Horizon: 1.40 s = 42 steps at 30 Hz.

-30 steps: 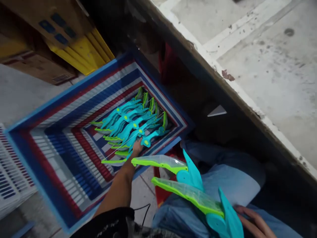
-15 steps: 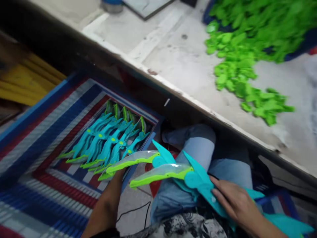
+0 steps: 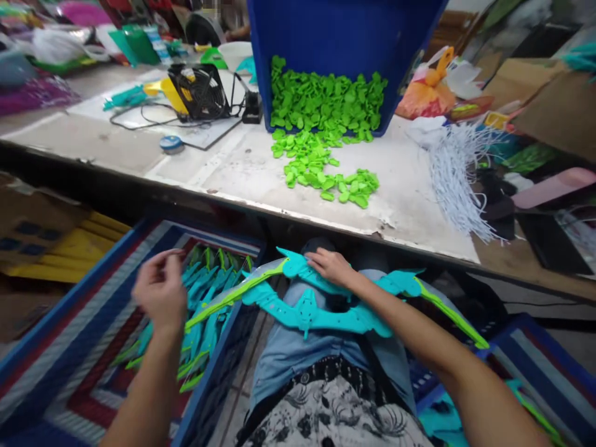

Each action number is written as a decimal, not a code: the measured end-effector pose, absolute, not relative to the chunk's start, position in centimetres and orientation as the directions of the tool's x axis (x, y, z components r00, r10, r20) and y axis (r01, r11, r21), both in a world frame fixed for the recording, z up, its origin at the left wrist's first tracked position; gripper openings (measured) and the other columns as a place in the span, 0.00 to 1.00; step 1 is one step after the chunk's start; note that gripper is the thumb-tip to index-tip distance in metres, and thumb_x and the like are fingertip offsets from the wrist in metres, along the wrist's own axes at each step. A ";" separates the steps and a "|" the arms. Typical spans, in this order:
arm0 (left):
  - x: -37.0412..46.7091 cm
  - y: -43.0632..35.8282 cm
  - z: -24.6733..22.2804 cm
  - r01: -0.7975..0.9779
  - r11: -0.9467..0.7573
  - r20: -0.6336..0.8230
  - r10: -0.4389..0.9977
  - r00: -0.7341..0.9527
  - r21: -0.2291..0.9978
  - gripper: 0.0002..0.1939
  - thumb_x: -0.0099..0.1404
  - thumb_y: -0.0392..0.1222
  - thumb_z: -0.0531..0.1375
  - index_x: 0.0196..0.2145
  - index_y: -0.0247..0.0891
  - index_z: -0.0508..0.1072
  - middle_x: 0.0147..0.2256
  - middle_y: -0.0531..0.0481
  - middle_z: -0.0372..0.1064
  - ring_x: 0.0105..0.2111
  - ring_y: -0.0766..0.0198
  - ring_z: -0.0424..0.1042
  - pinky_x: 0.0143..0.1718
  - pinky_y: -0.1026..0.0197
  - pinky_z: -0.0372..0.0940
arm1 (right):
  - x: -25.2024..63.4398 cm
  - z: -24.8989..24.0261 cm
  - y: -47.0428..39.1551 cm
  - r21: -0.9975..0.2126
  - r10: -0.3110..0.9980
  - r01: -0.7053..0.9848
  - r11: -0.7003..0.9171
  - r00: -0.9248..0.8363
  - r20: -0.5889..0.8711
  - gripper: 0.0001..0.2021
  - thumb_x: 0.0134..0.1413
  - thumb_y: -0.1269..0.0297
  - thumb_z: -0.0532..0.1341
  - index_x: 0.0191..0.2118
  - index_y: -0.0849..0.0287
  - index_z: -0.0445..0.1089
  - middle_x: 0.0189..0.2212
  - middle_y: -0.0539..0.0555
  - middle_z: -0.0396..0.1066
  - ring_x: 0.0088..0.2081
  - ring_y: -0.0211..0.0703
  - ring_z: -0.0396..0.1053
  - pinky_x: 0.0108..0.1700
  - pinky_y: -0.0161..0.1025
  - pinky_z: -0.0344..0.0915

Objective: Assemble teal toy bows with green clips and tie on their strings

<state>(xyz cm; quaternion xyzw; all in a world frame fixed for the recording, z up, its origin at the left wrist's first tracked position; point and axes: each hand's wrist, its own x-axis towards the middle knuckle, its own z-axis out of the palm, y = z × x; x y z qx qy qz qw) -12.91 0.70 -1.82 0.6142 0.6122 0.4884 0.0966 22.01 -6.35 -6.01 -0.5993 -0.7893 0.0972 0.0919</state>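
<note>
The left hand [image 3: 161, 292] hovers with curled fingers over a striped basket [image 3: 218, 369] of toy bows [image 3: 218, 282]; I cannot tell whether its grip holds anything. Next, a turquoise-and-green bow [image 3: 293, 267] and a plain turquoise frame [image 3: 308, 318] lie across the lap [image 3: 274, 366]. The right hand [image 3: 331, 268] touches the bow, its grip unclear, and white cords [image 3: 456, 177] spread on the tabletop [image 3: 400, 192] farther right.

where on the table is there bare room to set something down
On the worn white tabletop, one bare patch lies between the small round blue tin and the loose bright-green plastic pieces; another lies between those pieces and the bundle of white cords. It is crowded around the square black fan and right of the cords.
</note>
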 end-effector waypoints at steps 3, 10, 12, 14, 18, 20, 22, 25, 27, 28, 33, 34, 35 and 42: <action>-2.8 -2.0 -0.4 0.496 -0.560 0.410 0.827 0.384 0.663 0.11 0.66 0.44 0.53 0.42 0.39 0.72 0.39 0.48 0.72 0.39 0.62 0.71 0.42 0.57 0.67 | 22.8 -2.6 -4.0 -0.247 0.943 0.946 0.211 -0.131 0.307 0.19 0.66 0.59 0.46 0.43 0.59 0.73 0.36 0.57 0.70 0.39 0.43 0.65 0.41 0.37 0.59; 6.3 -2.2 -6.9 0.243 -0.940 0.080 0.269 0.960 0.240 0.23 0.64 0.51 0.56 0.55 0.44 0.66 0.58 0.40 0.59 0.59 0.46 0.55 0.59 0.37 0.49 | 28.1 1.3 4.2 -0.131 0.942 0.991 0.033 0.013 0.336 0.11 0.58 0.64 0.56 0.40 0.63 0.73 0.41 0.62 0.73 0.48 0.57 0.59 0.48 0.51 0.54; 5.8 -1.2 -7.4 0.236 -0.956 0.097 0.255 0.962 0.173 0.21 0.65 0.50 0.55 0.55 0.46 0.66 0.58 0.41 0.59 0.60 0.46 0.53 0.59 0.36 0.46 | 28.1 1.0 4.3 -0.137 0.948 0.990 0.043 0.003 0.318 0.11 0.57 0.68 0.55 0.38 0.64 0.73 0.38 0.63 0.74 0.47 0.56 0.61 0.48 0.51 0.54; 4.9 -1.2 -7.2 0.239 -0.961 0.170 0.261 0.950 0.143 0.20 0.66 0.48 0.54 0.55 0.44 0.67 0.58 0.39 0.58 0.60 0.46 0.54 0.59 0.37 0.47 | 28.4 0.8 2.9 -0.249 0.929 0.968 0.014 0.079 0.361 0.12 0.56 0.69 0.55 0.42 0.63 0.73 0.37 0.61 0.75 0.45 0.53 0.64 0.48 0.49 0.56; 1.6 -4.6 -6.7 0.283 -0.928 0.202 0.334 0.921 0.244 0.25 0.63 0.56 0.56 0.51 0.38 0.69 0.51 0.36 0.64 0.52 0.47 0.61 0.54 0.43 0.57 | 32.2 1.3 -3.0 -0.608 0.840 0.779 -0.150 0.425 0.337 0.17 0.53 0.63 0.57 0.48 0.60 0.71 0.31 0.55 0.75 0.35 0.45 0.70 0.40 0.40 0.63; -0.1 -6.6 -6.8 0.324 -0.896 0.090 0.365 0.927 0.303 0.36 0.57 0.63 0.58 0.56 0.37 0.64 0.51 0.35 0.63 0.51 0.45 0.62 0.51 0.42 0.60 | 35.1 1.6 -5.8 -0.659 0.782 0.696 -0.284 0.566 0.261 0.17 0.50 0.61 0.58 0.45 0.61 0.72 0.28 0.54 0.75 0.31 0.44 0.71 0.37 0.39 0.64; -1.1 -8.2 -6.9 0.349 -0.876 -0.019 0.364 0.931 0.333 0.44 0.54 0.63 0.61 0.62 0.36 0.56 0.55 0.32 0.58 0.52 0.42 0.60 0.50 0.42 0.61 | 37.5 1.6 -7.7 -0.610 0.741 0.674 -0.416 0.640 0.203 0.16 0.48 0.60 0.59 0.43 0.61 0.74 0.26 0.53 0.74 0.31 0.46 0.71 0.37 0.40 0.64; -0.4 -10.1 -7.0 0.349 -0.855 -0.091 0.341 0.936 0.383 0.44 0.56 0.53 0.63 0.64 0.36 0.50 0.56 0.31 0.54 0.54 0.42 0.58 0.52 0.43 0.61 | 39.3 1.1 -9.0 -0.498 0.748 0.707 -0.503 0.644 0.159 0.15 0.47 0.61 0.59 0.40 0.59 0.75 0.25 0.53 0.74 0.32 0.47 0.71 0.39 0.41 0.63; 1.3 -11.2 -6.7 0.351 -0.826 -0.120 0.333 0.935 0.441 0.41 0.58 0.50 0.62 0.63 0.36 0.51 0.57 0.31 0.53 0.55 0.43 0.58 0.53 0.44 0.60 | 39.5 0.7 -9.3 -0.444 0.772 0.745 -0.498 0.614 0.164 0.14 0.48 0.61 0.58 0.39 0.59 0.75 0.26 0.54 0.75 0.32 0.47 0.71 0.39 0.41 0.63; 2.3 -11.8 -6.5 0.352 -0.806 -0.151 0.319 0.936 0.477 0.40 0.58 0.50 0.62 0.63 0.36 0.52 0.57 0.31 0.54 0.55 0.44 0.59 0.53 0.46 0.61 | 39.5 0.5 -9.4 -0.419 0.786 0.766 -0.487 0.594 0.173 0.14 0.49 0.61 0.58 0.39 0.59 0.75 0.26 0.54 0.75 0.32 0.48 0.70 0.39 0.41 0.63; 5.7 -13.4 -5.1 0.362 -0.707 -0.350 0.170 0.921 0.608 0.40 0.57 0.49 0.64 0.63 0.42 0.53 0.54 0.35 0.59 0.52 0.46 0.65 0.50 0.49 0.64 | 39.7 0.6 -10.2 -0.304 0.872 0.912 -0.276 0.370 0.319 0.14 0.52 0.60 0.56 0.40 0.61 0.74 0.35 0.60 0.75 0.41 0.53 0.68 0.46 0.48 0.60; 5.9 -13.3 -4.8 0.355 -0.683 -0.365 0.137 0.921 0.638 0.39 0.57 0.50 0.63 0.63 0.43 0.53 0.54 0.36 0.60 0.51 0.47 0.66 0.50 0.49 0.64 | 39.9 0.6 -10.3 -0.296 0.878 0.930 -0.220 0.321 0.356 0.15 0.53 0.61 0.56 0.41 0.62 0.74 0.38 0.61 0.74 0.43 0.54 0.67 0.48 0.49 0.60; 6.0 -13.0 -4.5 0.341 -0.655 -0.368 0.104 0.924 0.674 0.38 0.58 0.52 0.62 0.63 0.45 0.54 0.54 0.38 0.60 0.51 0.48 0.66 0.50 0.50 0.64 | 40.1 0.7 -10.5 -0.293 0.881 0.941 -0.171 0.279 0.382 0.15 0.53 0.61 0.56 0.43 0.61 0.73 0.41 0.61 0.74 0.45 0.54 0.66 0.50 0.49 0.59; 8.4 -8.3 -3.9 0.360 -0.597 0.014 0.528 0.849 0.717 0.20 0.65 0.48 0.55 0.51 0.38 0.69 0.49 0.41 0.66 0.51 0.55 0.66 0.53 0.54 0.62 | 41.7 -0.1 -10.5 -0.278 0.961 0.960 0.027 0.052 0.271 0.19 0.52 0.64 0.57 0.49 0.61 0.71 0.53 0.60 0.67 0.53 0.51 0.62 0.55 0.49 0.56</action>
